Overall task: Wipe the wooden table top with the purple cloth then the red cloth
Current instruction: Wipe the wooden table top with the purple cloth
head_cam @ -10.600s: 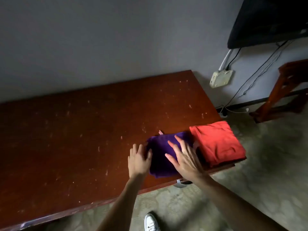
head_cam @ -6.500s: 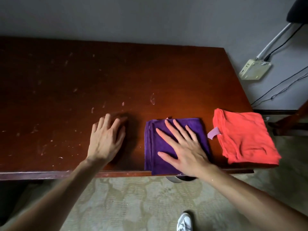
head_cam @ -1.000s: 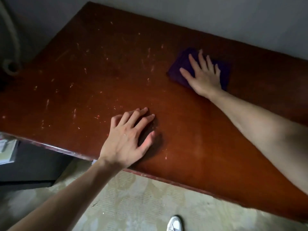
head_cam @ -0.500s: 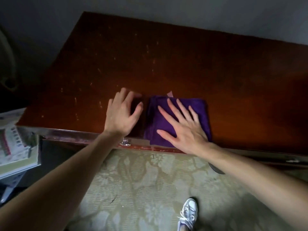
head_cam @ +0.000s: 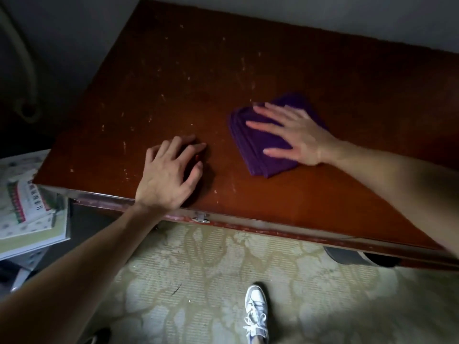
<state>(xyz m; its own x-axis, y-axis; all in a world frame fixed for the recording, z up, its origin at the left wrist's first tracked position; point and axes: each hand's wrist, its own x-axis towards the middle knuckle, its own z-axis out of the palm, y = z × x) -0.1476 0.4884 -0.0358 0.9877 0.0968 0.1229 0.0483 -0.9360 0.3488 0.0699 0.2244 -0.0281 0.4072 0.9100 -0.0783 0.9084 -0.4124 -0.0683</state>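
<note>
On the desk [head_cam: 285, 58], the right hand [head_cam: 295, 135] pressed flat, fingers straight, on the folded purple cloth [head_cam: 258, 147] to wipe. The left hand [head_cam: 169, 175] rested on bare wood, gripping nothing, likely for support.

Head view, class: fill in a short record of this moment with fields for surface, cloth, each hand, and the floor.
surface: wooden table top, speckled with pale marks
cloth: purple cloth, folded, lying flat on the table
right hand: fingers spread, pressing on the cloth
left hand: resting on bare wood near the front edge, holding nothing
floor: patterned carpet, one white shoe
</note>
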